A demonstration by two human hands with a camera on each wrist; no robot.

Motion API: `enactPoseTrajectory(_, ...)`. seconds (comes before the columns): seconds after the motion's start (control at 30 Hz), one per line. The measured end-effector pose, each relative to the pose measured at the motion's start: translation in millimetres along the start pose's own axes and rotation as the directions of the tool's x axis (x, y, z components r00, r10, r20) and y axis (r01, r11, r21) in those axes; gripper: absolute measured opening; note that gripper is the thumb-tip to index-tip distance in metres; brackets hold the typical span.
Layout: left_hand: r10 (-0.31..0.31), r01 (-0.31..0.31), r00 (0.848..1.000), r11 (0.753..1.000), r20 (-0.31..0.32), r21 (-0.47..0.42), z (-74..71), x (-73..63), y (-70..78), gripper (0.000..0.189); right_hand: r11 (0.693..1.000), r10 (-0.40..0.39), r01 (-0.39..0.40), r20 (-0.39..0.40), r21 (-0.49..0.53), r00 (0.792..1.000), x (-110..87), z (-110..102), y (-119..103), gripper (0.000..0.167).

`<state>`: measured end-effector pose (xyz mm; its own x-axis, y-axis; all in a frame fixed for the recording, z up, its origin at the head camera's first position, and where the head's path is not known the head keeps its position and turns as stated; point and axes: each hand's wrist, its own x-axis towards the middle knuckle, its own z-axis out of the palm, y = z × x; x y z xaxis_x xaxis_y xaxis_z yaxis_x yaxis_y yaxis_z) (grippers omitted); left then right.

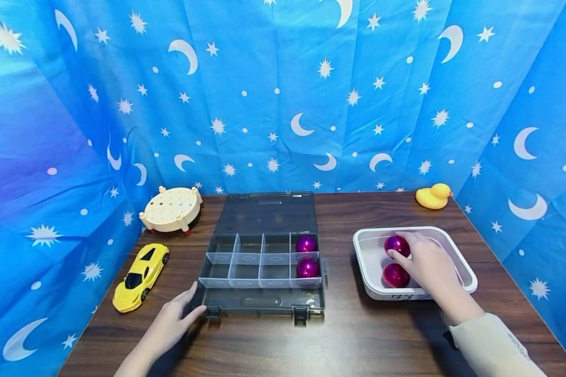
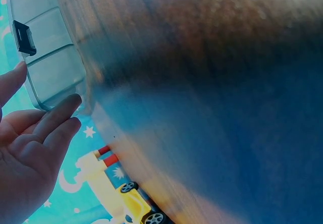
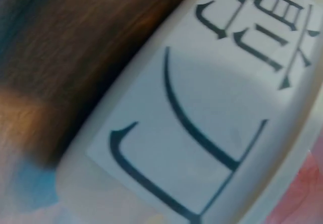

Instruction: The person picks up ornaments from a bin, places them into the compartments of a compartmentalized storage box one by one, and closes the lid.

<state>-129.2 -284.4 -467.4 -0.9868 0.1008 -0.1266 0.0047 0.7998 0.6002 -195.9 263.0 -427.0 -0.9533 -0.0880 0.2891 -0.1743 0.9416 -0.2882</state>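
Observation:
My right hand (image 1: 426,262) reaches into a white plastic tub (image 1: 365,272) and holds a shiny magenta ball (image 1: 396,245) between thumb and fingers. A second magenta ball (image 1: 395,276) lies in the tub just in front of it. To the left lies a grey clear compartment box (image 1: 264,299) with its lid folded back. Two magenta balls, one behind (image 1: 306,244) and one in front (image 1: 308,268), fill its rightmost column. At the box's front left corner my left hand (image 1: 172,317) touches the edge with extended fingers. The right wrist view shows only the tub's lettered side (image 3: 202,108).
A yellow toy car (image 1: 141,277) stands on the left, with a cream round pegged toy (image 1: 171,209) behind it. A yellow rubber duck (image 1: 434,196) sits at the back right. Blue star-and-moon cloth (image 1: 264,104) surrounds the brown wooden table (image 1: 264,351).

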Motion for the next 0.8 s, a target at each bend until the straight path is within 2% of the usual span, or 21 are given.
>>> enactPoseTrajectory(0.43, 0.007, -0.007, 1.000, 1.000, -0.003, 0.005, -0.3, -1.4, 2.0, 0.067, 0.996, -0.088, 0.089, -0.049, 0.023, 0.995, 4.1, -17, -37, 0.062)
enactPoseTrajectory(0.8, 0.006, -0.006, 1.000, 1.000, 0.002, 0.003, 0.4, 0.4, -0.5, 0.068, 0.988, -0.134, 0.142, -0.110, 0.068, 0.985, 9.1, -16, -58, 0.061)
